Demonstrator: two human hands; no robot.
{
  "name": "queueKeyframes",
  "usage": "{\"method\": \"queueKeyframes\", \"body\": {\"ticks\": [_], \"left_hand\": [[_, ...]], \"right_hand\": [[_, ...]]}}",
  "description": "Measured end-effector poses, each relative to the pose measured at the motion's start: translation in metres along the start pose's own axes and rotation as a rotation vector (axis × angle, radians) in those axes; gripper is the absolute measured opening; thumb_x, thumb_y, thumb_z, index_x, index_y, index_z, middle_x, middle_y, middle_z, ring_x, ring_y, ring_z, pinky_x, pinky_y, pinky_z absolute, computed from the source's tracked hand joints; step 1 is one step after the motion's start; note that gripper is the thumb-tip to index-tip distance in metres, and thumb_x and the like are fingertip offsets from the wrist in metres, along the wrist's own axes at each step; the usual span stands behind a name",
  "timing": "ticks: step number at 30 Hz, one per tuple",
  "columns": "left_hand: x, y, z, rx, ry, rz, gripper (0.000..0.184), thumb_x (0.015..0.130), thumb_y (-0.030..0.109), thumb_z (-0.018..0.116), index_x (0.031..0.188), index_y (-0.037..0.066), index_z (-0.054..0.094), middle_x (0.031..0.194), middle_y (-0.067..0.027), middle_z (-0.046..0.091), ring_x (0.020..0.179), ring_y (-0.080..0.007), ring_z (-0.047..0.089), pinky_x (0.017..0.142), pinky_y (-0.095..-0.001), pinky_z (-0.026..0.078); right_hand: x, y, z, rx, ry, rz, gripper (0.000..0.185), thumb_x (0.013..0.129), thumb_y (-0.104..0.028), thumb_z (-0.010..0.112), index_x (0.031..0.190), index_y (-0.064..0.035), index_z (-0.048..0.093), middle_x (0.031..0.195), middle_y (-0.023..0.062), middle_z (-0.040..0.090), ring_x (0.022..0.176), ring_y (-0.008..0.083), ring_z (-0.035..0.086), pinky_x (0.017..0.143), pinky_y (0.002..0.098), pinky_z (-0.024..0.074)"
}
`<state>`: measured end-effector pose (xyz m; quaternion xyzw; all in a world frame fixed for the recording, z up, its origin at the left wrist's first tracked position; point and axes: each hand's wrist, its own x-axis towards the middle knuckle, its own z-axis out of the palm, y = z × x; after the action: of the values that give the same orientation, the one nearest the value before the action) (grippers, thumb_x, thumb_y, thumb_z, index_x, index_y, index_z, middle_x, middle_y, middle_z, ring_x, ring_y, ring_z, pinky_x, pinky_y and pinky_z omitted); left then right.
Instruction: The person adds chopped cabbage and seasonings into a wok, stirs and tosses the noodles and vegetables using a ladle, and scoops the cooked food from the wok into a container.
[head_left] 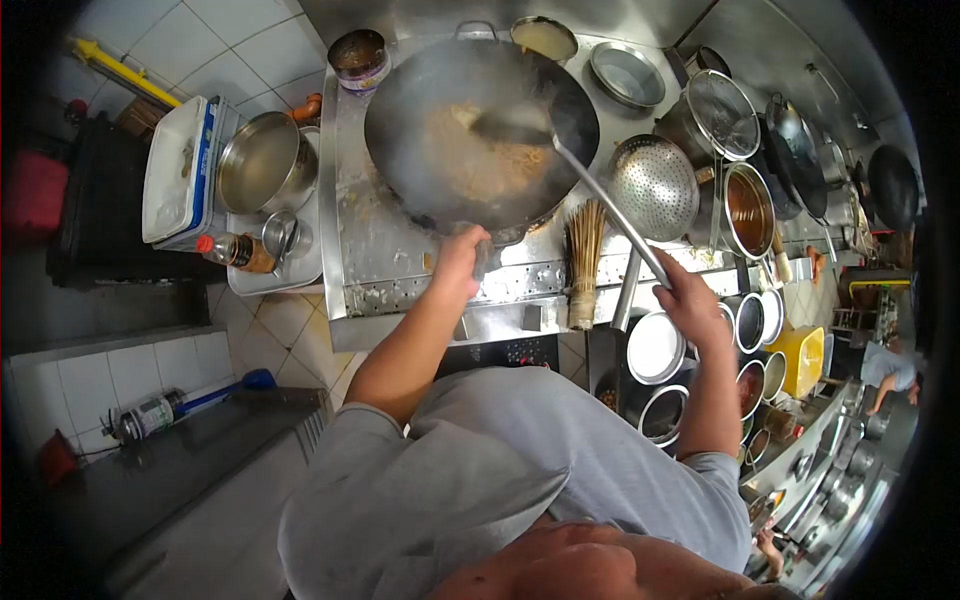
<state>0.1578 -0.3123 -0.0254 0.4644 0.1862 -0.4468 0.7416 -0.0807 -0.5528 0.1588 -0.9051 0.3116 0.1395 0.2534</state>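
Note:
A large dark wok [400, 150] sits on the steel stove, with steam rising over brownish food [490, 165] in it. My left hand [463, 258] is closed at the wok's near edge, around a greyish cloth [484, 262] that covers the grip there. My right hand [690, 297] holds the end of a long metal ladle [608, 205], whose dark bowl end reaches into the wok above the food, blurred by steam. A bamboo brush [583, 265] stands between my hands, right of the wok.
On the right are a perforated strainer [653, 188], a pot of reddish-brown liquid [748, 210] and several seasoning containers. A steel pot [262, 165] and a bottle [240, 252] stand on the left. Another person [888, 372] is at the far right.

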Motion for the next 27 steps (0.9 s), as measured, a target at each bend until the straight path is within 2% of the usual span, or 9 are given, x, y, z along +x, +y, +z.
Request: {"method": "queueKeyframes", "body": {"ticks": [2, 6, 8, 14, 16, 19, 20, 22, 27], "left_hand": [[-0.026, -0.010, 0.001, -0.039, 0.081, 0.009, 0.009, 0.086, 0.016, 0.067, 0.088, 0.008, 0.061, 0.077, -0.0044, 0.059, 0.064, -0.0210, 0.065, 0.055, -0.0378, 0.055], [-0.105, -0.035, 0.015, -0.121, 0.049, 0.172, 0.007, 0.086, 0.011, 0.063, 0.091, 0.006, 0.061, 0.081, -0.0081, 0.062, 0.064, -0.0244, 0.065, 0.053, -0.0414, 0.057], [-0.095, -0.032, 0.014, -0.131, 0.088, 0.053, 0.014, 0.082, 0.010, 0.067, 0.095, 0.004, 0.066, 0.081, -0.0058, 0.063, 0.074, -0.0203, 0.064, 0.067, -0.0401, 0.054], [-0.088, -0.037, 0.014, -0.011, 0.233, -0.004, 0.013, 0.085, 0.018, 0.067, 0.089, 0.006, 0.062, 0.081, -0.0059, 0.061, 0.074, -0.0206, 0.063, 0.069, -0.0402, 0.053], [-0.083, -0.097, -0.063, 0.163, -0.079, 0.333, 0.018, 0.087, 0.015, 0.065, 0.099, 0.002, 0.069, 0.099, -0.0089, 0.068, 0.091, -0.0215, 0.066, 0.082, -0.0368, 0.051], [-0.127, -0.088, -0.042, 0.266, 0.091, 0.242, 0.014, 0.089, 0.010, 0.060, 0.093, 0.002, 0.070, 0.092, -0.0063, 0.068, 0.085, -0.0150, 0.065, 0.078, -0.0303, 0.050], [-0.105, -0.074, -0.040, 0.049, -0.133, 0.266, 0.007, 0.086, 0.010, 0.062, 0.084, 0.004, 0.066, 0.082, -0.0056, 0.063, 0.076, -0.0162, 0.062, 0.070, -0.0322, 0.050], [-0.101, -0.033, 0.014, -0.078, 0.091, 0.072, 0.009, 0.084, 0.011, 0.064, 0.076, 0.007, 0.061, 0.077, -0.0041, 0.059, 0.069, -0.0169, 0.060, 0.061, -0.0346, 0.049], [-0.075, -0.019, 0.026, -0.095, 0.061, 0.067, 0.007, 0.082, 0.010, 0.066, 0.077, 0.007, 0.062, 0.079, -0.0051, 0.061, 0.069, -0.0181, 0.061, 0.060, -0.0379, 0.051]], "right_hand": [[-0.026, 0.000, -0.038, -0.200, -0.006, -0.183, 0.066, 0.085, -0.009, 0.068, 0.147, -0.0178, 0.048, 0.096, 0.0215, 0.070, 0.085, 0.0404, 0.066, 0.077, 0.0466, 0.0521], [-0.058, -0.026, -0.071, -0.428, -0.187, -0.155, 0.069, 0.087, -0.012, 0.067, 0.151, -0.0213, 0.043, 0.094, 0.0199, 0.070, 0.085, 0.0409, 0.067, 0.077, 0.0497, 0.0513], [-0.057, -0.049, -0.065, -0.478, -0.195, -0.084, 0.068, 0.089, -0.013, 0.065, 0.152, -0.0253, 0.042, 0.092, 0.0185, 0.069, 0.085, 0.0397, 0.067, 0.077, 0.0509, 0.0511], [0.031, -0.025, 0.069, -0.404, 0.055, -0.034, 0.058, 0.097, -0.019, 0.054, 0.152, -0.0242, 0.037, 0.099, 0.0195, 0.067, 0.090, 0.0379, 0.068, 0.078, 0.0517, 0.0530], [0.022, -0.022, 0.081, -0.344, 0.136, 0.003, 0.059, 0.097, -0.018, 0.056, 0.152, -0.0254, 0.036, 0.102, 0.0191, 0.068, 0.089, 0.0396, 0.068, 0.078, 0.0517, 0.0533], [-0.004, 0.021, 0.059, -0.160, 0.171, -0.199, 0.066, 0.092, -0.018, 0.064, 0.152, -0.0230, 0.038, 0.104, 0.0185, 0.068, 0.088, 0.0404, 0.067, 0.082, 0.0504, 0.0528], [-0.030, 0.015, 0.017, -0.141, 0.046, -0.183, 0.064, 0.090, -0.016, 0.065, 0.150, -0.0233, 0.043, 0.098, 0.0200, 0.070, 0.089, 0.0404, 0.067, 0.080, 0.0512, 0.0521], [-0.046, 0.006, -0.009, -0.156, -0.059, -0.133, 0.063, 0.089, -0.015, 0.066, 0.149, -0.0225, 0.046, 0.091, 0.0217, 0.070, 0.090, 0.0402, 0.067, 0.079, 0.0513, 0.0515], [0.002, -0.010, 0.030, -0.394, 0.022, -0.149, 0.062, 0.093, -0.016, 0.061, 0.151, -0.0250, 0.041, 0.097, 0.0202, 0.070, 0.083, 0.0406, 0.068, 0.075, 0.0501, 0.0535]]}}
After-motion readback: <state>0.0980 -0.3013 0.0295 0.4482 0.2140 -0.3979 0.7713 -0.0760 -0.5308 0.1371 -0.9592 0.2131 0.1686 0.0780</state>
